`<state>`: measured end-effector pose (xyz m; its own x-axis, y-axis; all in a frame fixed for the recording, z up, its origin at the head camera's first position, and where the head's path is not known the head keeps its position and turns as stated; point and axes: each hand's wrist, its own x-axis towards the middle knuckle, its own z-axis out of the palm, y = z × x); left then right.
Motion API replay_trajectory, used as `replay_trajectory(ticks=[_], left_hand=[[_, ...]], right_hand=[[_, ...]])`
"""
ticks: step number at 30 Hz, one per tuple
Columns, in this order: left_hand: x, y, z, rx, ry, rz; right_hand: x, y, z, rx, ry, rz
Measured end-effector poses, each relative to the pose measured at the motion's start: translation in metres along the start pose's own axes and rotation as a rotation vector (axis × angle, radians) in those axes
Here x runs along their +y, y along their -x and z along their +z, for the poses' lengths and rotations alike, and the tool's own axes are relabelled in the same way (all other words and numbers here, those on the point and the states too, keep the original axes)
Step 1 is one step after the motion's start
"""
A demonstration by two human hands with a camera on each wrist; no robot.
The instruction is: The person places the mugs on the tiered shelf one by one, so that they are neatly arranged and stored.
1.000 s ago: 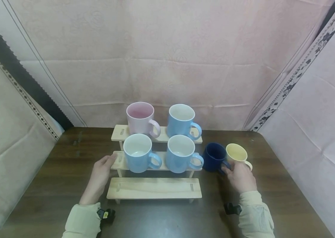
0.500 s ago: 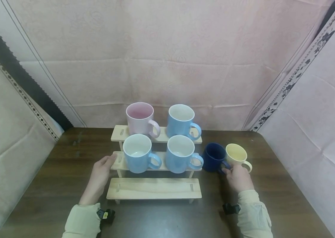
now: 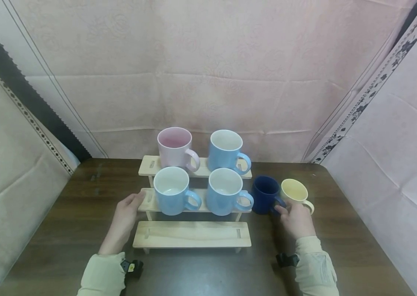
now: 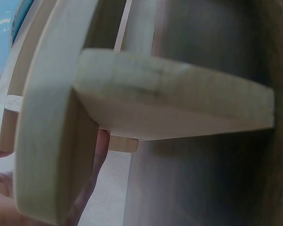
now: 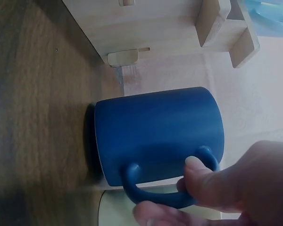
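Note:
My right hand (image 3: 297, 221) pinches the handle of a dark blue mug (image 5: 155, 136) between thumb and fingers. The mug is upright at the right end of a tiered wooden rack (image 3: 191, 234), close over the table. Just right of it is a yellow mug (image 3: 294, 190), partly behind my hand. At the rack's left side my left hand (image 3: 124, 220) grips the end of the middle shelf (image 3: 150, 200); in the left wrist view, fingers (image 4: 101, 148) show behind the board. Two light blue mugs (image 3: 171, 193) occupy that middle shelf.
On the top shelf stand a pink mug (image 3: 173, 148) and another light blue mug (image 3: 225, 150). The lowest shelf (image 3: 193, 240) is bare wood. Brown tabletop (image 3: 82, 213) surrounds the rack, with a pale cloth (image 3: 208, 82) hanging behind.
My right hand has shifted slightly left, and the dark blue mug has moved a little left and up with it. The left hand and rack hold still.

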<state>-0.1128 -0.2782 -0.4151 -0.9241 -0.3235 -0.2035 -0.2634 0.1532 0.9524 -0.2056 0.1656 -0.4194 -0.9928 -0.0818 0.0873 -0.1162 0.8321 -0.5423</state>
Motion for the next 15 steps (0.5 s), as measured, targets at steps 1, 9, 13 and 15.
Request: replay_trajectory(ticks=[1, 9, 13, 15], left_hand=[[-0.001, 0.000, 0.000, 0.000, -0.001, 0.000], [-0.001, 0.001, -0.001, -0.003, 0.007, 0.008], [0.000, 0.000, 0.000, 0.000, 0.018, 0.011], [0.000, 0.000, 0.000, 0.004, 0.021, 0.013]], right_hand=[[0.000, 0.000, 0.000, 0.011, 0.004, -0.004], [-0.004, 0.003, -0.005, 0.148, 0.009, -0.043], [-0.010, 0.007, -0.014, 0.177, 0.003, -0.037], [-0.014, 0.009, -0.019, 0.182, -0.001, -0.026]])
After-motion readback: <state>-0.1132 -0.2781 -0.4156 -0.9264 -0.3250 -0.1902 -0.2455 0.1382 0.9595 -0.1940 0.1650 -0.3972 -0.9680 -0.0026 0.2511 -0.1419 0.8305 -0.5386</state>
